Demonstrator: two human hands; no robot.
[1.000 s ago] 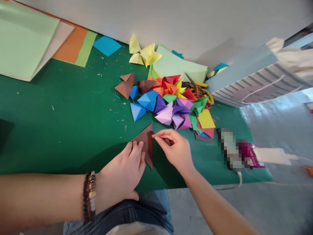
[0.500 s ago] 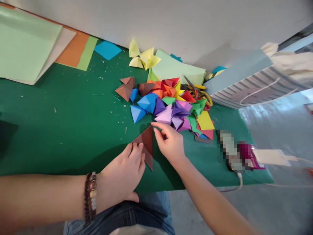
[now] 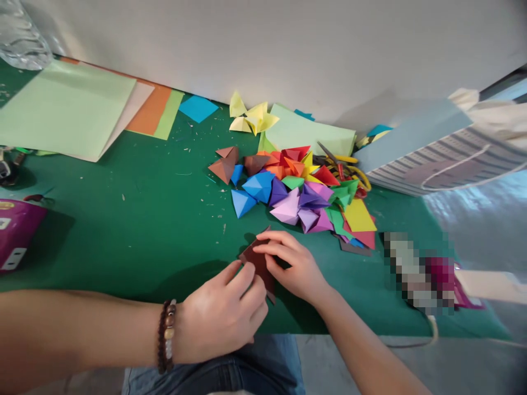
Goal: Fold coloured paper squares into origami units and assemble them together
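Observation:
A brown sheet of paper (image 3: 261, 263), folded into a triangle, is near the front edge of the green table. My left hand (image 3: 226, 307) has its thumb and index finger pinched at the paper's left corner, the other fingers curled. From the right, my right hand (image 3: 294, 266) grips the upper part, its index and middle fingertips lying over the paper. Both hands partly cover the sheet. Just beyond is a pile of folded paper pieces: brown (image 3: 224, 166), blue (image 3: 258, 186), purple (image 3: 313, 196), pink (image 3: 287, 207) and other colours.
Paper sheets (image 3: 78, 109) lie at the back left below a clear bottle (image 3: 22, 38). A purple box (image 3: 18, 233) stands at the left edge. Scissors (image 3: 329, 153) rest behind the pile, beside a striped paper bag (image 3: 444, 153). A cable (image 3: 432, 329) hangs at the right.
My left hand has gone from lying flat on the brown paper to pinching its corner. My right fingers have moved from the tip onto the sheet. The view has shifted, revealing the bottle and box.

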